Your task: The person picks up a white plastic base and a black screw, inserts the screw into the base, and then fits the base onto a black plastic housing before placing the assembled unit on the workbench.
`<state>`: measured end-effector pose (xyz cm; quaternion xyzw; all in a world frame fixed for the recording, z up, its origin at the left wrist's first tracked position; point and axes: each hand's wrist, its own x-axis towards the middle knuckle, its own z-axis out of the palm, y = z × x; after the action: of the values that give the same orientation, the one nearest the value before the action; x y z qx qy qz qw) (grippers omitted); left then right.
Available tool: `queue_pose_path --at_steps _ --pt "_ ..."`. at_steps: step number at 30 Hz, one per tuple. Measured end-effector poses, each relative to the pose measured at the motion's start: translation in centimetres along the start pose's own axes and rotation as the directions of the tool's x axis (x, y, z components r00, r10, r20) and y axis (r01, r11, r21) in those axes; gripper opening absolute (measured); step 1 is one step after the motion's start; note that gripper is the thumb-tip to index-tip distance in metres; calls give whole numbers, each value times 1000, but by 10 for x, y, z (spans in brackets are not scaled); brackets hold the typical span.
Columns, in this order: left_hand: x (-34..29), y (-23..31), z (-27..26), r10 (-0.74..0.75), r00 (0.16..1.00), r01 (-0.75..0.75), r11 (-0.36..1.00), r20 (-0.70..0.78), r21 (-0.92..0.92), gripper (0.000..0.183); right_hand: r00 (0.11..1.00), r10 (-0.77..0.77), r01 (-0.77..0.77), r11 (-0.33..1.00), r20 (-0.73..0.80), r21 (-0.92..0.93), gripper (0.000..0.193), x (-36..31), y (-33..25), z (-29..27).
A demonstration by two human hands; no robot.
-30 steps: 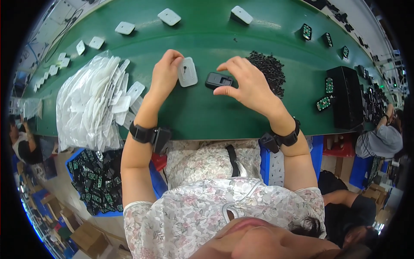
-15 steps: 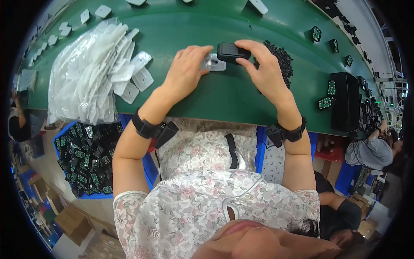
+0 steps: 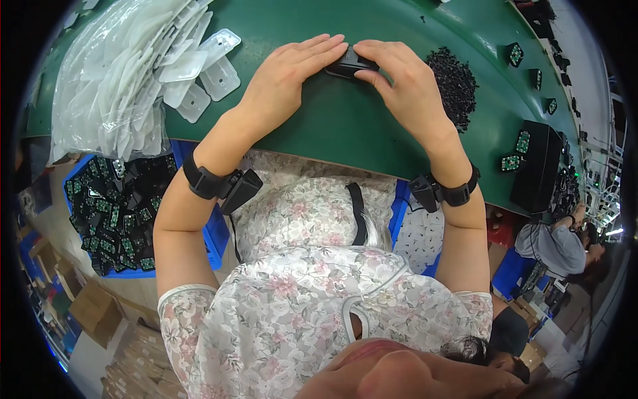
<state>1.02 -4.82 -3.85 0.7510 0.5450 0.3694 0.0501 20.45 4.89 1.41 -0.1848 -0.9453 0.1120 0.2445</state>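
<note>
"Green table under both hands, and it bends off well past them. What's being held?"

"Black case, right between the hands. The right hand pinches its right end, thumb on the near side, fingers on the far side."

"And the left hand?"

"Fingers stretched out and held together, tips against the case's left end. They seem to act as a stop, so it can't slide out of line. The left thumb is hidden, so I can't tell what it does."

"Does the case rest on the table?"

"Can't tell; its underside doesn't show."

"Why is the bag over there?"

"It lies left of the left hand, with loose white plates fanned out on the side nearer that hand, probably for easy picking. Likewise the heap of black bits, just right of the right hand."

"Those boards?"

"Well to the right of the right hand, by the black box, perhaps to leave the middle free. More are piled in the blue bin, below the table beside the left forearm."
</note>
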Motion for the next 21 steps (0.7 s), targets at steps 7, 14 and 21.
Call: queue_pose_path --at_steps 7,14,21 --pt "-5 15 -6 -13 999 8 985 31 174 57 990 -140 138 988 -24 -69 35 -2 6 4" --pt "9 28 2 15 1000 -5 936 -26 351 48 998 -26 28 999 52 -31 35 6 8 -10" --pt "44 -6 -8 -301 950 297 953 -80 -56 30 913 315 -402 587 259 703 32 26 39 -13"
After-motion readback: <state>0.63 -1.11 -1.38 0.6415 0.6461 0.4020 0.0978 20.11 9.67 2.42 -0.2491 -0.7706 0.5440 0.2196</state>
